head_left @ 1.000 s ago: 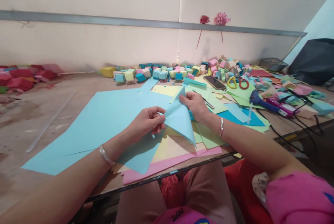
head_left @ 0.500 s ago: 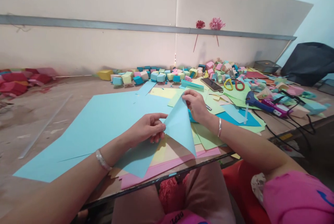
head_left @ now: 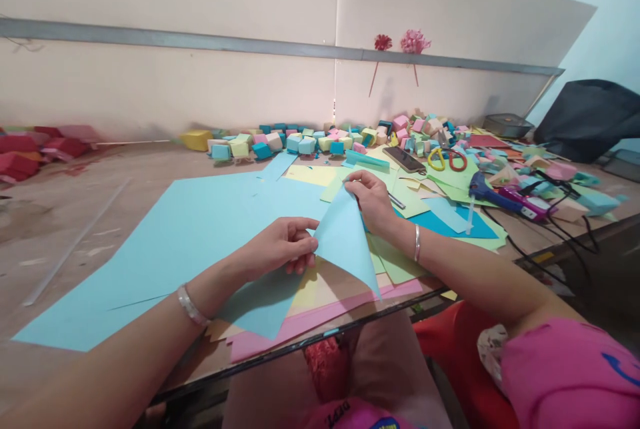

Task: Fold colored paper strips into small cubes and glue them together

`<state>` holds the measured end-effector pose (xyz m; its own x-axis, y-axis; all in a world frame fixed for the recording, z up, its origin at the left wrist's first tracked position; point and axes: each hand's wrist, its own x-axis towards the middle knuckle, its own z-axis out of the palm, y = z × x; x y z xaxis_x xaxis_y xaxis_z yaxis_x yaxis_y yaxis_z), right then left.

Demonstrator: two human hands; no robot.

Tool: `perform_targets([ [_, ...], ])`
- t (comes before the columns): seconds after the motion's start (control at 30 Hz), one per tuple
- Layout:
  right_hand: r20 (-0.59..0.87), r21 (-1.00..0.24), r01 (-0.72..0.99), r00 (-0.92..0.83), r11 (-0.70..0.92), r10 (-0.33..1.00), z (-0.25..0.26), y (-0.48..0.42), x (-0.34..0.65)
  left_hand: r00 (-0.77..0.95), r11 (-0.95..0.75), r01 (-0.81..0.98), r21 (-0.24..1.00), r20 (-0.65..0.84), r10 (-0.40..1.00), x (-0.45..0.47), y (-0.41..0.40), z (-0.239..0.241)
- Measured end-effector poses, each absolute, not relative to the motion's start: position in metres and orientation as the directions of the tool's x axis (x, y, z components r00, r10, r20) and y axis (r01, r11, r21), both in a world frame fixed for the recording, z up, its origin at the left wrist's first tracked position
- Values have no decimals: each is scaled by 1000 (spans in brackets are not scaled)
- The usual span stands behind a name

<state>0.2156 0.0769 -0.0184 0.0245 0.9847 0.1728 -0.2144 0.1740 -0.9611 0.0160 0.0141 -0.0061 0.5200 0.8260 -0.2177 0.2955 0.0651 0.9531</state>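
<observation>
A folded light blue paper triangle (head_left: 344, 242) stands up between my hands over the table edge. My left hand (head_left: 280, 247) pinches its left corner, fingers closed on the paper. My right hand (head_left: 371, 201) pinches the top corner of the same triangle. Under them lies a large light blue sheet (head_left: 185, 235) on top of yellow, green and pink sheets (head_left: 320, 319). Both wrists wear a silver bangle.
A row of small coloured paper cubes (head_left: 300, 143) lines the back of the table. A phone (head_left: 407, 159), scissors (head_left: 447, 159) and a blue glue gun (head_left: 493, 192) with cables lie to the right. Red paper boxes (head_left: 35, 149) sit far left. My knees are below the table edge.
Both hands keep their hold on the triangle and have barely moved. The view has shifted slightly, so the table contents sit a little further left and lower.
</observation>
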Motion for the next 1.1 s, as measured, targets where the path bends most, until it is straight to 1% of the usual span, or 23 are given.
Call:
perform_targets([
  [0.07, 166, -960, -226, 12, 165, 986, -21, 77, 215, 501, 67, 300, 952, -217, 838, 18, 14, -6],
  [0.13, 165, -959, -235, -16, 157, 986, -21, 78, 215, 444, 74, 296, 952, -205, 872, 20, 13, -6],
  [0.23, 129, -965, -242, -113, 99, 985, -19, 78, 216, 327, 86, 285, 955, -181, 928, 23, 13, -7],
  [0.33, 80, -973, -230, -216, 29, 973, -14, 77, 218, 246, 87, 261, 961, -154, 957, 24, 15, -8],
  [0.37, 84, -978, -205, -234, 35, 969, -13, 76, 219, 226, 84, 247, 965, -142, 964, 24, 16, -8],
  [0.47, 135, -990, -68, -233, 122, 963, -14, 75, 219, 190, 71, 215, 974, -113, 975, 22, 17, -10],
  [0.57, 172, -983, 37, -177, 181, 969, -21, 77, 218, 213, 64, 210, 976, -110, 971, 20, 18, -12],
  [0.77, 211, -967, 124, -110, 224, 971, -26, 80, 219, 355, 46, 147, 988, -97, 930, 19, 16, -11],
  [0.97, 208, -964, 136, -140, 227, 968, -21, 71, 217, 490, 132, 154, 979, -191, 850, 16, 14, -6],
  [1.03, 193, -968, 130, -168, 216, 967, -20, 68, 216, 527, 135, 170, 976, -206, 825, 14, 14, -4],
  [1.1, 169, -972, 128, -210, 199, 963, -19, 65, 216, 514, 107, 193, 975, -193, 836, 13, 15, -3],
])
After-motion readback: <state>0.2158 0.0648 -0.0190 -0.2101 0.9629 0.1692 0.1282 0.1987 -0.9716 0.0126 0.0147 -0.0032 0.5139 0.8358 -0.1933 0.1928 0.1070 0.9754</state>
